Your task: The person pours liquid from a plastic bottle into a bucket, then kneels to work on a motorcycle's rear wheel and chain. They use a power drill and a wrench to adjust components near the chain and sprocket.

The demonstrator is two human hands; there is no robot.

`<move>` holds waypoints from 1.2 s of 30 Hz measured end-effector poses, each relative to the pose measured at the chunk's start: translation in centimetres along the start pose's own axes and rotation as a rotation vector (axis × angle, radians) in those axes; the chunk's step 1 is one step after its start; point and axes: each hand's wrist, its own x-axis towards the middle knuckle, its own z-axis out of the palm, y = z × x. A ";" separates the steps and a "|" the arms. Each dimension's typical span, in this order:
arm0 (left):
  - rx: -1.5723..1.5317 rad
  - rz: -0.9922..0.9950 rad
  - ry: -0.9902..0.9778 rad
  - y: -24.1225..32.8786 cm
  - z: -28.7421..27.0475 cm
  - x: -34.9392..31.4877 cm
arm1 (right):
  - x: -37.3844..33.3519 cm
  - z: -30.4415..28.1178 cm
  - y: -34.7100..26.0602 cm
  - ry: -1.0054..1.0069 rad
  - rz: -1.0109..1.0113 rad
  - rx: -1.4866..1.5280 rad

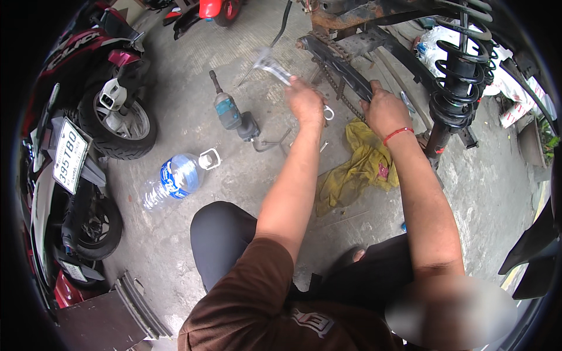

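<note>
My left hand is closed around the handle of a silver wrench. The wrench's head points away to the left and is blurred; a ring-shaped end shows beside my wrist. My right hand, with a red band at the wrist, grips the black swingarm of a stripped motorcycle frame. A drive chain hangs along that arm. The wrench head stands apart from the swingarm. Below both hands, a crumpled yellow cloth lies on the concrete floor.
A teal-and-black cordless impact wrench and a dark metal Y-shaped wrench lie left of my hands. Nearer is a clear plastic bottle. Parked motorcycles line the left side. A black coil-spring shock absorber rises at the right by white sacks.
</note>
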 end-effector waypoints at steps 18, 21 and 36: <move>0.087 -0.191 -0.202 -0.2 -0.5 0.3 | 0.0 0.1 0.1 0.013 0.005 0.007; -0.032 0.001 -0.010 -0.2 -0.7 0.4 | 0.1 0.1 0.1 0.004 0.003 -0.002; -0.018 -0.027 0.002 0.5 -0.5 0.1 | 0.3 0.2 0.2 -0.015 0.011 -0.010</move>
